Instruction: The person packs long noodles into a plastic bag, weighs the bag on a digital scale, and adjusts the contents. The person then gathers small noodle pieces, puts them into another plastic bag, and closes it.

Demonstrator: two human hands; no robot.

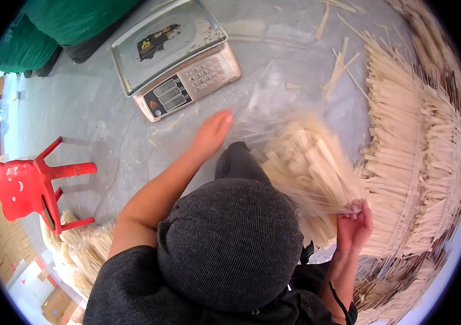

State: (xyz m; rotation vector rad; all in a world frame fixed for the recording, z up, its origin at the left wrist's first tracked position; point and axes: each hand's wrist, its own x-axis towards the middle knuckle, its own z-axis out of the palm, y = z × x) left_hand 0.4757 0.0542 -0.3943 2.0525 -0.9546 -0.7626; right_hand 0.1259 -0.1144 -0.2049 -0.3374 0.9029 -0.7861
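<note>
Clamped in the right hand, a clear plastic bag is already loaded with pale strips toward the right edge of the floor; whether anything is gripped by the left hand cannot be told. Stacked strips along that edge are left unbagged.

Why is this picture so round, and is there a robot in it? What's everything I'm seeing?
No robot here, just a person using two bare hands. There's one picture, from a camera worn on the head, looking forward and down. It probably has a very wide lens, so the edges curve. The big dark shape is a cap. The right hand pinches clear plastic that lies over a bundle of pale flat strips. The left hand seems empty, near a digital scale on the grey floor.
</note>
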